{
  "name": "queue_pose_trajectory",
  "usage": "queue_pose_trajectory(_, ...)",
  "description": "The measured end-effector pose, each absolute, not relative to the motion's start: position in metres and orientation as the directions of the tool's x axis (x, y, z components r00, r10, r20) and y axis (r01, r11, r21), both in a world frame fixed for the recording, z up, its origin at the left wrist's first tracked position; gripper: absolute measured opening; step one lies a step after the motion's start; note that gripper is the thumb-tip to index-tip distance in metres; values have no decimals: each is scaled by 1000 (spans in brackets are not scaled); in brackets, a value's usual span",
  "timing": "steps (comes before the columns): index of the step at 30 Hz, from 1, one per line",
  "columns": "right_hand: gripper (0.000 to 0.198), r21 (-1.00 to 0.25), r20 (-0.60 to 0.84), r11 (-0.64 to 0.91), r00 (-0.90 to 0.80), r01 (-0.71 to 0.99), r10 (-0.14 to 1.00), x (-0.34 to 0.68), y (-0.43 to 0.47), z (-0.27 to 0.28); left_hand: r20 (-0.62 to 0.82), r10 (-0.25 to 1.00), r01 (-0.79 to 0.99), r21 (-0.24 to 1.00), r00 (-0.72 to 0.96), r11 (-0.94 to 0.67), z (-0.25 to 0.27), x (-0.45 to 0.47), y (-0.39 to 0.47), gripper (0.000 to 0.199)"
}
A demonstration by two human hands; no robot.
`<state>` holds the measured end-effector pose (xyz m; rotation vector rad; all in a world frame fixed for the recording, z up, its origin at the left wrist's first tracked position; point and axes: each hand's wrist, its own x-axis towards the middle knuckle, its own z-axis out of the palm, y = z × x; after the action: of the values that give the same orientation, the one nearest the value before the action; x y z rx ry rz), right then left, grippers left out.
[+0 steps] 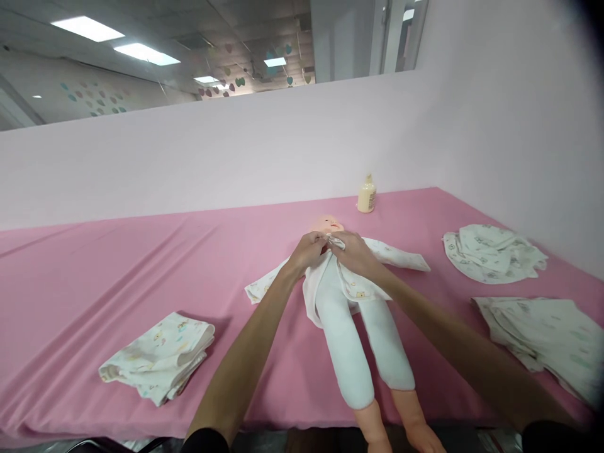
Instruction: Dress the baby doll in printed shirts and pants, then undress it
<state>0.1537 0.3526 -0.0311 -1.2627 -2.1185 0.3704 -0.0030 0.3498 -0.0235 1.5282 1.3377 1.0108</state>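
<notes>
A baby doll [331, 224] lies on its back on the pink-covered table, its feet hanging past the front edge. It wears pale leggings [346, 352] and a white printed baby jacket [396, 254] with both sleeves spread out. At the doll's neck, my left hand [309, 247] pinches the jacket's collar edge. My right hand [352, 253] is closed on the jacket just beside it, with a bunched bit of cloth between the two hands. Below the chest the jacket's front panels hang apart over the leggings. My fingers partly hide the collar.
A folded printed cloth [160, 352] lies at the left on the pink sheet [117, 270]. On the right are a crumpled white garment [495, 255] and another folded cloth [547, 333]. A cream pump bottle [367, 196] stands near the white back wall [236, 157].
</notes>
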Motion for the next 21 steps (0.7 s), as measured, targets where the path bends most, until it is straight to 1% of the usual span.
queue_pose_trajectory(1, 28, -540, 341, 480, -342, 691, 876, 157, 352, -28, 30, 992, 373, 925, 123, -74, -22, -5, 345, 21)
queue_pose_trajectory(3, 32, -551, 272, 428, -330, 716, 904, 163, 349, -24, 18, 990, 511, 855, 139, -87, -21, -9, 334, 35)
queue_pose_trajectory(5, 38, -519, 239, 379, -295, 766, 925, 165, 345, -22, 29, 992, 646, 756, 123, -102, -23, -10, 325, 43)
queue_pose_trajectory(7, 38, -445, 244, 359, -274, 821, 930, 166, 341, -20, 66, 993, 751, 649, 100, -119, -25, -8, 319, 42)
queue_pose_trajectory(9, 32, -377, 251, 352, -271, 857, 929, 165, 341, -19, 127, 987, 834, 531, 96, -149, -26, -3, 316, 28)
queue_pose_trajectory(11, 22, -334, 231, 338, -271, 880, 935, 167, 343, -18, 187, 979, 888, 431, 86, -161, -26, 2, 314, 18)
queue_pose_trajectory(13, 15, -304, 206, 312, -258, 900, 944, 170, 347, -16, 235, 971, 918, 371, 54, -141, -25, 5, 313, 17)
queue_pose_trajectory(15, 12, -287, 193, 282, -233, 915, 953, 175, 350, -12, 272, 962, 941, 324, 5, -96, -24, 5, 311, 19)
queue_pose_trajectory(18, 9, -321, 180, 256, -206, 912, 962, 183, 351, -4, 317, 947, 969, 245, -43, -38, -22, 2, 307, 21)
queue_pose_trajectory(21, 8, -358, 155, 257, -215, 898, 964, 189, 350, -2, 360, 930, 972, 236, -73, -16, -21, -2, 303, 20)
